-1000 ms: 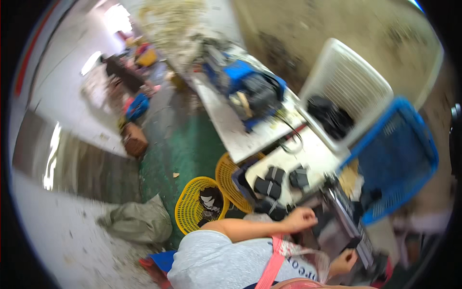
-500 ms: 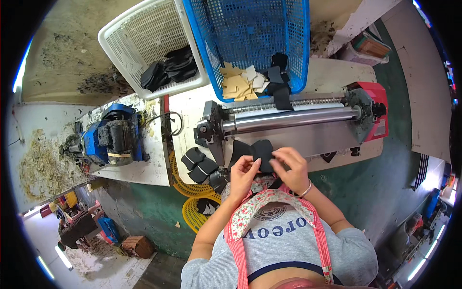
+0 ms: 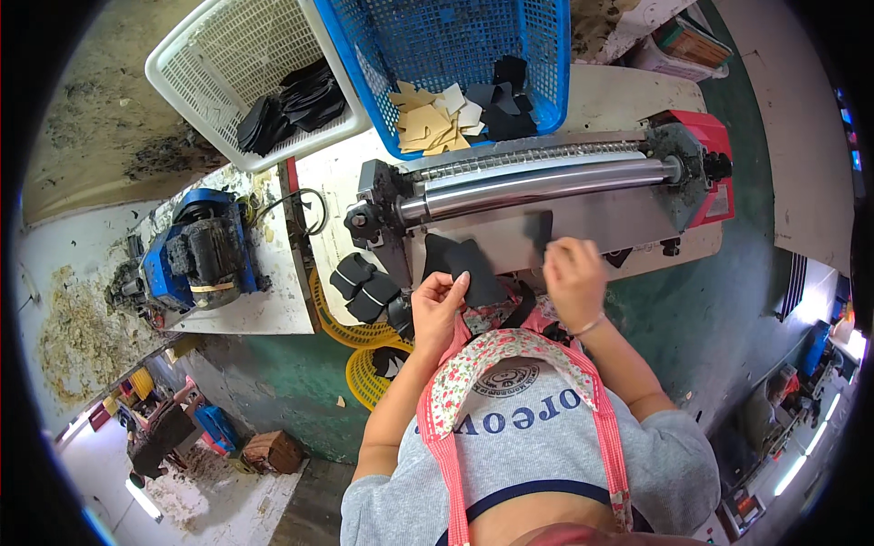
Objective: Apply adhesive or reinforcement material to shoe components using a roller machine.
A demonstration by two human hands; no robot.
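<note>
My left hand [image 3: 437, 309] is closed on a small stack of flat black pieces [image 3: 477, 273], its thumb pressed over the near face. Their material is hard to make out. To the right, my right hand [image 3: 575, 284], smeared by motion, pinches a single black piece [image 3: 541, 231] in front of the machine's plate. Just beyond both hands lies the roller machine [image 3: 546, 187], with a long shiny roller between dark end blocks and a red housing at its right end.
Behind the machine stand a blue basket [image 3: 562, 82] with tan and black pieces and a white basket [image 3: 164, 86] with black ones. Tied black bundles [image 3: 364, 287] lie left of my hands, over yellow baskets [image 3: 360, 387]. A blue motor [image 3: 196, 250] sits farther left.
My right hand has drawn away from the stack to the right with one black piece. The piece that lay across the back of the roller is gone from there. The whole view has shifted slightly.
</note>
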